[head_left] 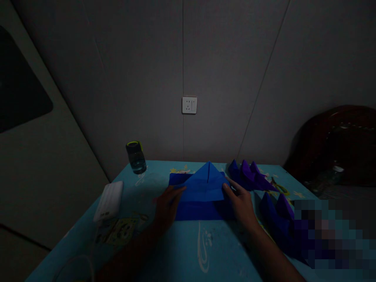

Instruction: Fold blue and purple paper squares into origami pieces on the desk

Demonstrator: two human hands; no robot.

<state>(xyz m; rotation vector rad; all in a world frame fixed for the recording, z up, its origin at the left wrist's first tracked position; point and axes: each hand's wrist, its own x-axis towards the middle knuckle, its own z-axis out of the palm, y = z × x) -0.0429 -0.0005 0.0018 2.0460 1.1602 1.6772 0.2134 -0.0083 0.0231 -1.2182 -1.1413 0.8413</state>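
Near table's [152, 231] far edge, open strip between bottle [137, 158] and paper [202, 188].

A bottle [136, 158] and a white device [109, 201] sit on the tablecloth [176, 250].

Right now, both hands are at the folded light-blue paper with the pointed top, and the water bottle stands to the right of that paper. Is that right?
Not quite: the head view shows the water bottle to the left of the folded light-blue paper. The left hand and right hand are both at that pointed paper, as you say.
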